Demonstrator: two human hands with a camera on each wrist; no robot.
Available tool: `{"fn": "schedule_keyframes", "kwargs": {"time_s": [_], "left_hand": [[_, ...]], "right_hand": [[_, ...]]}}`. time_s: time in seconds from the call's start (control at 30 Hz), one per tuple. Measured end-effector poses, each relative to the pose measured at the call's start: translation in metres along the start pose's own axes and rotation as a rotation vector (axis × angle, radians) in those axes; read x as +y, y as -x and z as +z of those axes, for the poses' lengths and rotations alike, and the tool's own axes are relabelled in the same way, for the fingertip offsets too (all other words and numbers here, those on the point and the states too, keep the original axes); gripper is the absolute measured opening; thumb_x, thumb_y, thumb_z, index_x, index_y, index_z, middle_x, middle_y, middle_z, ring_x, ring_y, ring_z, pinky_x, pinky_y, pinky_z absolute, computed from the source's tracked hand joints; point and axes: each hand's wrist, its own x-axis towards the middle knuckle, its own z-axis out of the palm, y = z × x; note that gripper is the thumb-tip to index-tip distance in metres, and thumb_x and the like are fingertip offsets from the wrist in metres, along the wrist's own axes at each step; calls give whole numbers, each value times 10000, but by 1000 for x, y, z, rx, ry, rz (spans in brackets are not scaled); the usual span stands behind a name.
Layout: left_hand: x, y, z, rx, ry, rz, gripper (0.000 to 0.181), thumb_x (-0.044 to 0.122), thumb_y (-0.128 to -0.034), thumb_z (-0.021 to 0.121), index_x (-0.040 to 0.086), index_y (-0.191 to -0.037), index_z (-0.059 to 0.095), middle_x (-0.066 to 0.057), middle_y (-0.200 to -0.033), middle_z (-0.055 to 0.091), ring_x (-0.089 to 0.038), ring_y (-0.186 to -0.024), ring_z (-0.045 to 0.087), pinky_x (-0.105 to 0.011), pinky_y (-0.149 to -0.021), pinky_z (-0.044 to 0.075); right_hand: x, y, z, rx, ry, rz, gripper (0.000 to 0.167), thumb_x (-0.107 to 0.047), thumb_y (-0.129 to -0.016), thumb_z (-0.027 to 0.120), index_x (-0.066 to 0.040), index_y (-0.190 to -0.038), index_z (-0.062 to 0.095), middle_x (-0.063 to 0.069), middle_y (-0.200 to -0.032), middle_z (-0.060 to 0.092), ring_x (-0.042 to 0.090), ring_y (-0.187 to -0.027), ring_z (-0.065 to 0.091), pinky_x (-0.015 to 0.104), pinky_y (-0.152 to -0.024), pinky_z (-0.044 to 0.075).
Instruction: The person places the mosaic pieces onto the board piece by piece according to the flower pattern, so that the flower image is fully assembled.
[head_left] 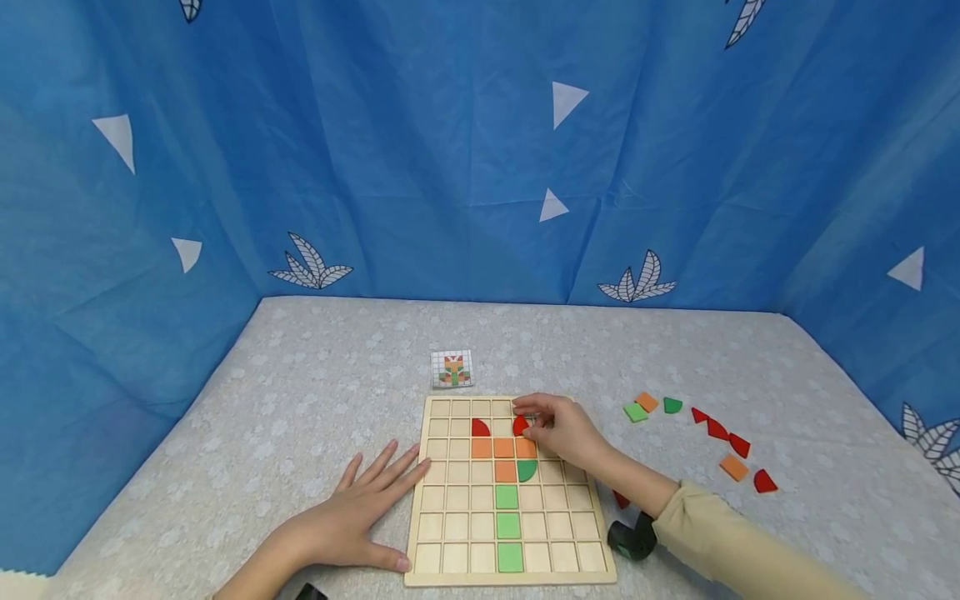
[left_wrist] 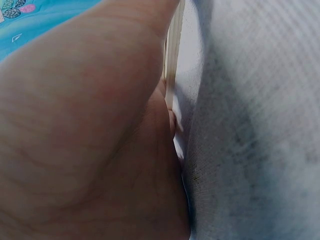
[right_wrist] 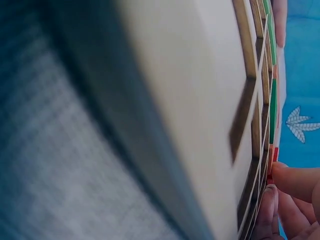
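Note:
A wooden grid board (head_left: 442, 578) lies on the table. My left hand (head_left: 352, 521) is flat with fingers spread, its fingertips and thumb at the board's left edge; its palm (left_wrist: 85, 110) fills much of the left wrist view. Thumb and fingers of my right hand (head_left: 566, 435) pinch a red piece (head_left: 521, 426) at a cell in the upper part of the grid; the right wrist view shows these fingers (right_wrist: 297, 185) at the grid surface. The board holds another red piece (head_left: 480, 427), several orange squares (head_left: 504, 448), a dark green piece (head_left: 527, 471) and light green squares (head_left: 507, 525).
A small pattern card (head_left: 452, 369) lies behind the board. Loose pieces lie to the right: orange (head_left: 734, 467), light green (head_left: 635, 412), dark green (head_left: 672, 405) and red (head_left: 765, 481). A red piece (head_left: 621, 500) and a black object (head_left: 632, 537) are by the right forearm. Blue cloth (head_left: 465, 167) hangs behind.

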Motion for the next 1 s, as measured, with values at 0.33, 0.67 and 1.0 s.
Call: {"fn": "schedule_keyframes", "kwargs": {"time_s": [0.33, 0.67, 1.0], "left_hand": [[1, 0, -1, -4, 0, -2, 1033, 662, -722, 630, 181, -1515, 174, -54, -1557, 60, -347, -1385, -53, -682, -960, -78], [1, -1, -2, -4, -5, 7, 1027, 656, -730, 629, 170, -1514, 178, -63, -1556, 63, -355, -1384, -50, -686, -957, -74], [0, 0, 0, 3, -2, 4, 1026, 659, -723, 631, 185, -1514, 180, -55, -1556, 67, -348, -1385, -49, -685, -957, -74]], "right_hand": [[1, 0, 0, 42, 14, -10, 309, 79, -776, 702, -18, -1068, 679, 36, -922, 686, 136, -657, 524, 242, -554, 447], [1, 0, -1, 106, 51, 24, 244, 27, -765, 741, -30, -998, 696, -3, -826, 653, 122, -652, 542, 251, -556, 465], [4, 2, -1, 120, 19, 16, 242, 60, -768, 724, -14, -996, 690, -3, -820, 654, 133, -686, 571, 263, -600, 484]]}}
